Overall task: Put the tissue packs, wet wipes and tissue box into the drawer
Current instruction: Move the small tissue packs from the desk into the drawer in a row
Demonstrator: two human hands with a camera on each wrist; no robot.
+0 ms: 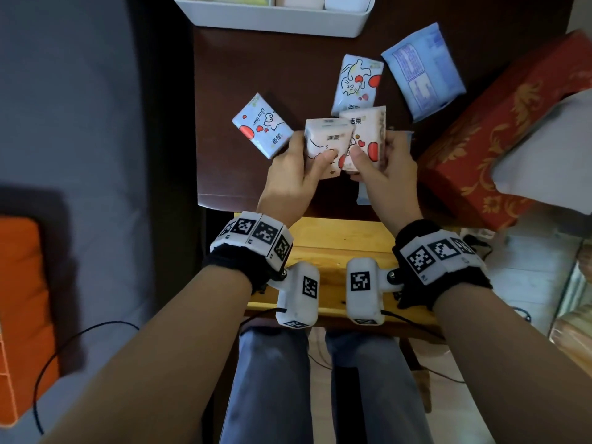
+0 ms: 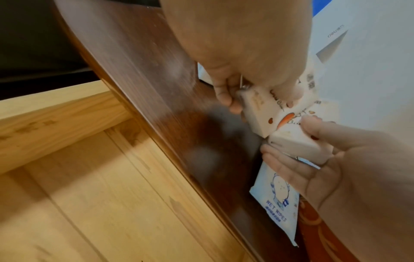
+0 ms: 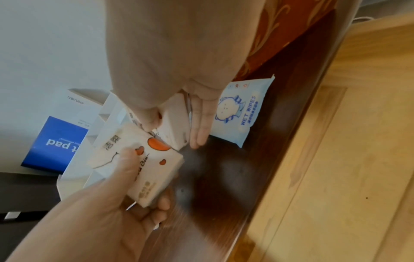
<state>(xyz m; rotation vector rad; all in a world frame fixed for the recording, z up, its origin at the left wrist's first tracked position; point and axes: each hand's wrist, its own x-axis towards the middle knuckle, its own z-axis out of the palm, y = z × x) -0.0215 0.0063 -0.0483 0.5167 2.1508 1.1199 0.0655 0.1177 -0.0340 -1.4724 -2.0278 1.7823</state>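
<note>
Over the dark tabletop [image 1: 224,91] my left hand [image 1: 311,149] grips a pink tissue pack [image 1: 323,141], thumb on its face. My right hand [image 1: 374,149] grips a second pink tissue pack [image 1: 365,133] that touches the first. Two blue tissue packs lie on the table, one at the left [image 1: 261,129] and one behind the hands [image 1: 355,83]. A blue wet wipes pack [image 1: 423,70] lies at the back right. Another wet wipes pack [image 2: 277,198] [image 3: 239,109] lies under my right hand. The red tissue box [image 1: 499,139] stands at the right. The light wooden drawer [image 1: 336,248] is open below the table edge.
A white tray [image 1: 272,22] with compartments sits at the table's far edge. A grey sofa [image 1: 80,107] with an orange cushion [image 1: 22,299] is to the left. Cables run across the floor near my legs. A white box with a blue label [image 3: 56,141] stands behind the table.
</note>
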